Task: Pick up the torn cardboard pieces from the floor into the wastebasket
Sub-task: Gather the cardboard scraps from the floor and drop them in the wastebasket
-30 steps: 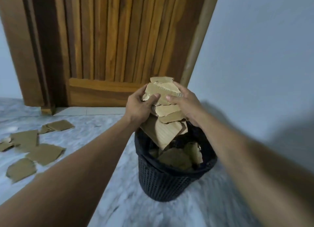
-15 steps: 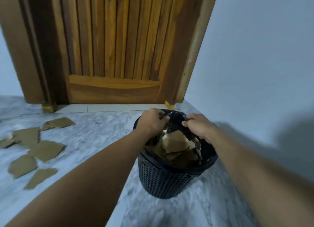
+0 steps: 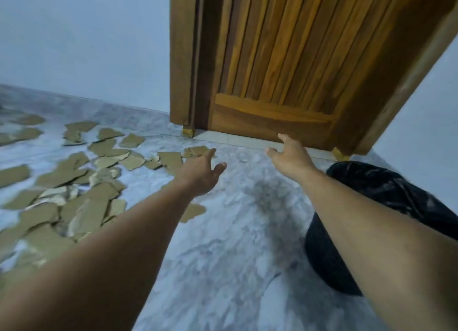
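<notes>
Two bare forearms reach forward from the bottom edge of the view, over a grey-white marbled floor (image 3: 235, 256). Low on the right, just beside the right forearm and partly hidden by it, stands a black mesh wastebasket (image 3: 324, 263) with a dark liner at its rim; what lies inside cannot be made out from this angle. To the left of the left forearm, torn cardboard pieces (image 3: 81, 206) lie flat across the floor in a wide, partly overlapping scatter that runs from the near left edge back toward the far wall, well apart from the wastebasket. One lone cardboard scrap (image 3: 192, 211) shows just to the right of the left forearm. Farther out, the left hand (image 3: 200, 172) is held out, palm down, with fingers straight and slightly spread, holding nothing; its fingertips point at the scraps nearest the door. The right hand (image 3: 291, 157) is likewise open and relaxed, thumb spread from the fingers, with nothing in it, and it sits in front of the door's foot. Behind the hands rises a slatted wooden door (image 3: 285, 58) in a wooden frame (image 3: 181, 58), and a plain pale wall (image 3: 86, 38) fills the far left
</notes>
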